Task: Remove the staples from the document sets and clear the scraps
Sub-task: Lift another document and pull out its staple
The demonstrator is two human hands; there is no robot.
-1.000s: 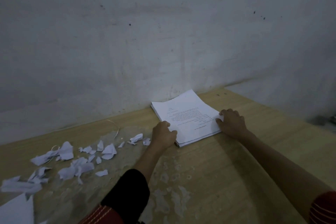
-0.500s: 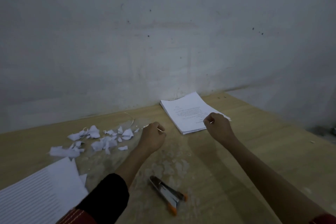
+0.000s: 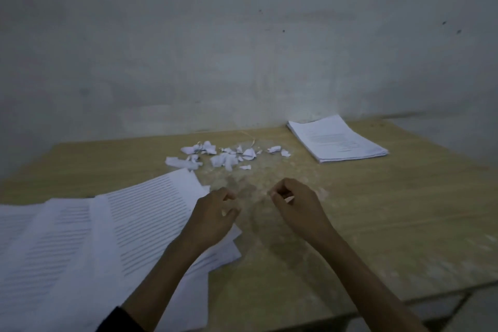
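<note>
Fingers are curled on left hand (image 3: 214,211) and right hand (image 3: 295,203); a pinched staple cannot be told. Staple removal is judged underway; sheets (image 3: 134,213) at nine o'clock are to be gripped next.

Left hand (image 3: 215,213), right hand (image 3: 296,202) hover, fingers curled, over wooden surface (image 3: 377,224). Torn paper scraps (image 3: 223,156) beyond. Document stack (image 3: 339,140) far right; loose printed sheets (image 3: 107,224) left.

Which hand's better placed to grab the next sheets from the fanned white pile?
Left: the left hand overlaps the fanned white printed sheets; the right hand hangs over bare wooden table, apart from them.
</note>
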